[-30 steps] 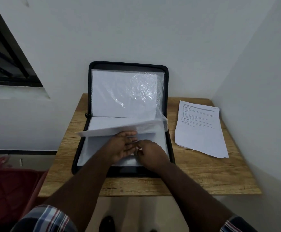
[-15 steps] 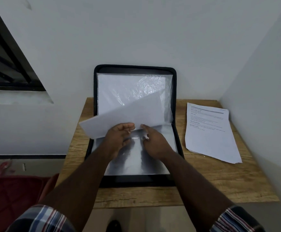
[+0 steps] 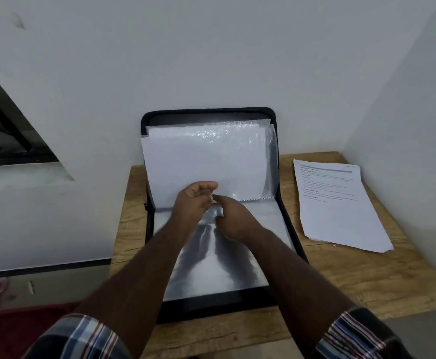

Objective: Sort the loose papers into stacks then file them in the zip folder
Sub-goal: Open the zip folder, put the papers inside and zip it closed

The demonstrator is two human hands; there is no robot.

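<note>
The black zip folder [image 3: 288, 229] lies open on the table, its upper half leaning on the wall. A clear sleeve holding white paper [image 3: 201, 161] stands flipped up against that upper half. An empty glossy sleeve [image 3: 263, 229] lies flat on the lower half. My left hand [image 3: 194, 203] is at the spine, fingers loosely curled in front of the flipped sheet's lower edge, with nothing visibly between them. My right hand [image 3: 235, 221] rests on the lower sleeve, its index finger reaching toward the left hand. A stack of printed papers [image 3: 338, 211] lies on the table right of the folder.
The wooden table [image 3: 354, 278] sits in a corner, with walls behind and at the right. A dark window frame [image 3: 6, 130] is at the left. A red item [image 3: 17, 330] lies on the floor at lower left.
The sleeve with white paper has swung up from a slanted position to rest against the folder's upper half. My left hand has let it go, and both hands have moved up to the spine.
</note>
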